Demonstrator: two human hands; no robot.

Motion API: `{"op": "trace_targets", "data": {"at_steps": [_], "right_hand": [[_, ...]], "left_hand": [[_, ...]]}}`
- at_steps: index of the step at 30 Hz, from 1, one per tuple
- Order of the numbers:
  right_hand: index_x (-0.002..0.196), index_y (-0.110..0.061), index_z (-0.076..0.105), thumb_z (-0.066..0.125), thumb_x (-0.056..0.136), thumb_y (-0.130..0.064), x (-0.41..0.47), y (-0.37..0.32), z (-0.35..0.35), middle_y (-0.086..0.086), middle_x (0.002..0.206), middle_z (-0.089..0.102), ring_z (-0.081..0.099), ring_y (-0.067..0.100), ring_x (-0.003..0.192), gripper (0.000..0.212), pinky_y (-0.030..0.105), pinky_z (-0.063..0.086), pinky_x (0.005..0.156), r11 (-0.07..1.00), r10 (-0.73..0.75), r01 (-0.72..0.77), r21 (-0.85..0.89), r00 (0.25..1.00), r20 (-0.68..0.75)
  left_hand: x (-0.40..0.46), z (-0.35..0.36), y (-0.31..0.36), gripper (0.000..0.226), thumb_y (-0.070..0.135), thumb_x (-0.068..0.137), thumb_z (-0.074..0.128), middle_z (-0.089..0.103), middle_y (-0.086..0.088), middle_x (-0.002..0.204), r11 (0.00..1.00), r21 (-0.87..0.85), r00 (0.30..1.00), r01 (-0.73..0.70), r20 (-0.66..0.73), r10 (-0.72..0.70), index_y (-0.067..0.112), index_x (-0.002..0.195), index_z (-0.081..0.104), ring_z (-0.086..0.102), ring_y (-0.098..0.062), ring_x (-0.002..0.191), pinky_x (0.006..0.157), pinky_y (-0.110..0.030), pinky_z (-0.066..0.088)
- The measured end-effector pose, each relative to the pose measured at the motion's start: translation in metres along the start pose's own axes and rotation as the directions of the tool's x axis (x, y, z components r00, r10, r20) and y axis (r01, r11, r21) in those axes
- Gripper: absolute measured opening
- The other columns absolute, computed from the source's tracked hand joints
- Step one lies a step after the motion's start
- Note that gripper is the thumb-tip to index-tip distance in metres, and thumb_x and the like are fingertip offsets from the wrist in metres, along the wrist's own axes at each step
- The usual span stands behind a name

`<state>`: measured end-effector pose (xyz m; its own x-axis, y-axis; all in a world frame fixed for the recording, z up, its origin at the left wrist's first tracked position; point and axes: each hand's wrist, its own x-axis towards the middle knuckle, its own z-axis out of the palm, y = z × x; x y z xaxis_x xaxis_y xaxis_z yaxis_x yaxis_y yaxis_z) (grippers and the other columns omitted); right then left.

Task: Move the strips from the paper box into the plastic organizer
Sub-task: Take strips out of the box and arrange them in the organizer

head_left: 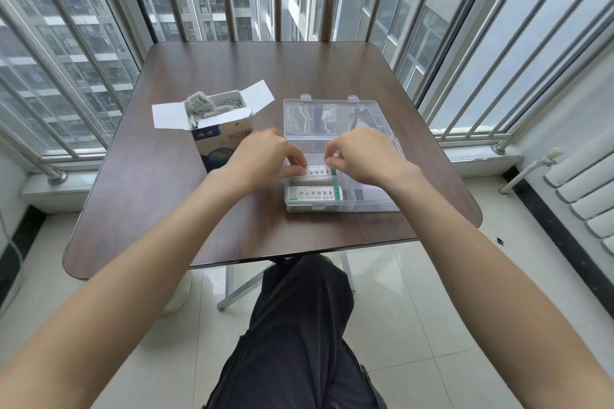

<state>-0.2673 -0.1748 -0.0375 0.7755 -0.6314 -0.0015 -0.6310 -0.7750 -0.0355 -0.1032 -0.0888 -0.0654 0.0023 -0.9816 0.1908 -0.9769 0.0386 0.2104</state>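
One plastic organizer (pixel 372 196), lid up, on brown table (pixel 166 196). One paper box (pixel 222 136) just left of organizer, flaps open, crammed with strips (pixel 212 108), too many to count. Two hands over organizer's front-left compartments. One strip (pixel 317 173) held between them: left hand (pixel 262 156) pinches its left end, right hand (pixel 362 156) pinches its right end, fingers curled. Strip hovers at compartment just behind front-left one. One more packet of strips (pixel 314 192) lies flat in front-left compartment, below hands.

Clear plastic organizer (pixel 372 116); wood-grain table (pixel 186 196)
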Motion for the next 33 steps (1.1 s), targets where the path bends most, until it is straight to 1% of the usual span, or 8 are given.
{"op": "trace_targets", "data": {"at_steps": [4,12,16,19,22,24,28,33], "right_hand": [[0.102,-0.026,0.068,0.054,0.092,-0.029,-0.001,-0.002,0.003,0.002,0.104,0.069,0.06,0.025,0.1,0.018,0.03,0.042,0.071,0.999,0.023,-0.025,0.021,0.996,0.088],[0.103,-0.023,0.067,0.054,0.092,-0.031,-0.007,-0.003,-0.004,0.0,0.104,0.069,0.058,0.024,0.102,0.019,0.031,0.04,0.071,0.997,0.075,-0.074,0.03,0.997,-0.009],[0.101,-0.022,0.068,0.053,0.093,-0.03,-0.005,-0.01,-0.021,-0.002,0.104,0.065,0.056,0.019,0.1,0.019,0.031,0.042,0.077,0.983,-0.005,0.045,0.175,0.975,-0.221],[0.103,-0.021,0.067,0.058,0.09,-0.027,0.012,-0.033,-0.028,-0.002,0.102,0.065,0.05,0.012,0.09,0.017,0.023,0.035,0.077,0.91,-0.13,0.249,0.331,0.93,-0.342],[0.107,-0.018,0.066,0.057,0.09,-0.024,0.043,-0.064,-0.036,-0.003,0.101,0.068,0.053,0.013,0.089,0.019,0.026,0.041,0.079,0.875,-0.205,0.341,0.343,0.903,-0.377],[0.112,-0.018,0.063,0.053,0.093,-0.03,0.066,-0.083,-0.038,-0.002,0.105,0.068,0.052,0.018,0.097,0.024,0.031,0.043,0.082,0.923,-0.243,0.317,0.217,0.919,-0.31],[0.105,-0.014,0.067,0.053,0.092,-0.043,0.101,-0.111,-0.04,0.009,0.106,0.068,0.054,0.029,0.105,0.035,0.031,0.038,0.075,0.963,-0.26,0.253,-0.09,0.963,-0.072],[0.09,-0.023,0.067,0.068,0.083,-0.03,0.114,-0.119,-0.046,0.004,0.101,0.067,0.058,0.023,0.087,0.011,0.028,0.041,0.065,0.965,-0.262,0.257,0.059,0.96,0.096]], "left_hand": [[-0.002,0.0,0.002,0.017,0.037,0.087,0.063,0.072,0.01,0.092,1.0,-0.009,1.0,-0.004,-0.025,0.004,0.03,0.099,0.073,0.044,-0.01,0.08,0.068,-0.025,0.028],[-0.016,-0.011,0.007,0.017,0.034,0.091,0.057,0.07,0.006,0.086,1.0,0.018,0.991,-0.016,-0.13,0.018,0.026,0.092,0.072,0.061,-0.02,0.085,0.062,-0.029,0.04],[-0.039,-0.037,0.002,0.024,0.037,0.089,0.054,0.069,0.005,0.078,0.996,-0.056,0.904,-0.066,-0.426,0.036,0.022,0.087,0.072,0.06,-0.02,0.073,0.061,-0.03,0.048],[-0.055,-0.057,-0.028,0.035,0.042,0.082,0.059,0.067,0.0,0.103,0.994,-0.092,0.81,0.058,-0.578,-0.101,0.019,0.108,0.066,0.053,-0.022,0.097,0.084,-0.033,0.043],[-0.063,-0.064,-0.068,0.09,0.061,0.066,0.065,0.046,-0.008,0.138,0.931,-0.166,0.858,0.326,-0.361,-0.365,0.016,0.14,0.039,0.037,-0.025,0.128,0.107,-0.035,0.027],[-0.064,-0.064,-0.082,0.108,0.056,0.063,0.078,0.033,-0.008,0.149,0.85,-0.277,0.856,0.447,-0.144,-0.497,0.013,0.147,0.025,0.028,-0.023,0.137,0.111,-0.034,0.023],[-0.057,-0.054,-0.085,0.086,0.033,0.069,0.082,0.048,-0.004,0.137,0.802,-0.393,0.859,0.449,-0.055,-0.508,0.014,0.14,0.038,0.042,-0.02,0.127,0.091,-0.02,0.03],[-0.063,-0.048,-0.086,0.088,0.054,0.056,0.077,0.057,0.001,0.125,0.813,-0.406,0.864,0.416,-0.102,-0.493,0.023,0.131,0.048,0.05,-0.018,0.118,0.098,-0.034,0.04]]}}
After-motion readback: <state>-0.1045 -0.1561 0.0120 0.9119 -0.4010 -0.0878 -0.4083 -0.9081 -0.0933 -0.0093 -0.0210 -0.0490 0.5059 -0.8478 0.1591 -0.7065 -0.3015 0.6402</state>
